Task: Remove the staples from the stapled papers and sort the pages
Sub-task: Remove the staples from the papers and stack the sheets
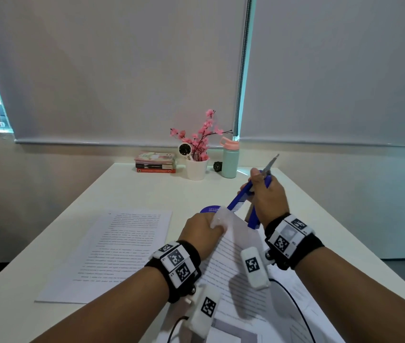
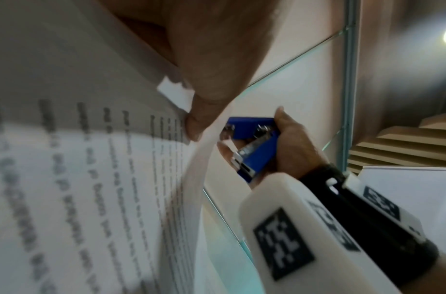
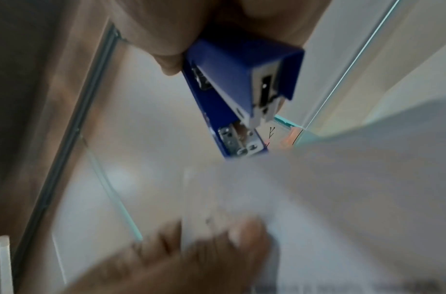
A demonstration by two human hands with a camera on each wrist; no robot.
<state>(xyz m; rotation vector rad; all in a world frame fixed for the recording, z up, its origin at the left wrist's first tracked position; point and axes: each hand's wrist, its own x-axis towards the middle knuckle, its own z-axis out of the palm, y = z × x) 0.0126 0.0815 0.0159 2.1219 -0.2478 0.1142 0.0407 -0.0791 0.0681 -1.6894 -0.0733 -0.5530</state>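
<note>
Printed text on held pages (image 2: 95,179) blurred, staple perhaps hidden under thumb, lower sheets (image 1: 302,305) cut off

Blue stapler (image 1: 242,196); white pages (image 1: 122,246) with black text lines; pink flowers (image 1: 202,134); mint bottle (image 1: 230,162), pink lid.

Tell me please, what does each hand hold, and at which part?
The left hand pinches the stapled papers at their top corner. The right hand grips the blue stapler around its rear, hinge end.
</note>
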